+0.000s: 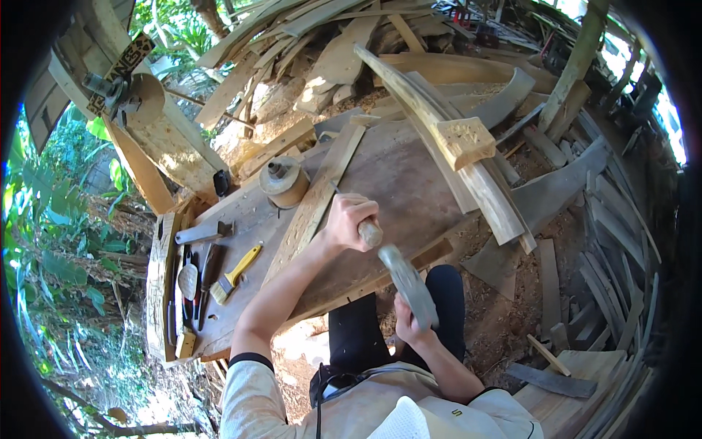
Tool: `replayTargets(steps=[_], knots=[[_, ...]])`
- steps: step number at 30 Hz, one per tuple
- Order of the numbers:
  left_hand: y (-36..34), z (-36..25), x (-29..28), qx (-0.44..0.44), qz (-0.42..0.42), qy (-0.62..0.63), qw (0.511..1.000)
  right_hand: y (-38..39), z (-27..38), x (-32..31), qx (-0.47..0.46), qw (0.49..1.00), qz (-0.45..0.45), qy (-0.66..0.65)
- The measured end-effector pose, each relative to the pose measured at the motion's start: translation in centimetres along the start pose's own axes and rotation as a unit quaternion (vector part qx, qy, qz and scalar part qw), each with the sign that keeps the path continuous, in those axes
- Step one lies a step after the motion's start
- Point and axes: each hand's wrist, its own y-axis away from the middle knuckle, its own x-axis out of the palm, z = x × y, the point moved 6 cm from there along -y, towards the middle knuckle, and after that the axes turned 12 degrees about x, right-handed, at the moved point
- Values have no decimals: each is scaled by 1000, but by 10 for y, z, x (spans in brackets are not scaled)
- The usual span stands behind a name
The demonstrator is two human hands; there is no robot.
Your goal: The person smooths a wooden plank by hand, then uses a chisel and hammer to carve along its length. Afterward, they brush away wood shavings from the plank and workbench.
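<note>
Tool handle (371, 233), wooden: lay clasped in the left hand (352, 222), fingers pressed together around it, above the counter (409, 168). Grey block (409, 285), blurred: was gripped low by the right hand (412, 322), over the legs (446, 293). Judged best practice: steady the handle, strike its butt squarely along its axis, and spare the knuckles. Orientation: the handle's butt faced lower right, its hidden length apparently running toward upper left; the block's long axis slanted from upper left, near the butt, to lower right.
</note>
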Motion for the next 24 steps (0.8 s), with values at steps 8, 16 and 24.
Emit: replayTargets(steps=[8, 16, 24], knots=[[4, -2, 4, -7, -7, -12, 1000, -15, 35, -9, -127, 986, -11, 108], [1, 1, 0, 3, 3, -22, 1000, 1, 21, -32, -36, 999, 10, -35], [1, -1, -10, -49, -13, 11, 999, 46, -19, -51, 173, 977, 85, -86]])
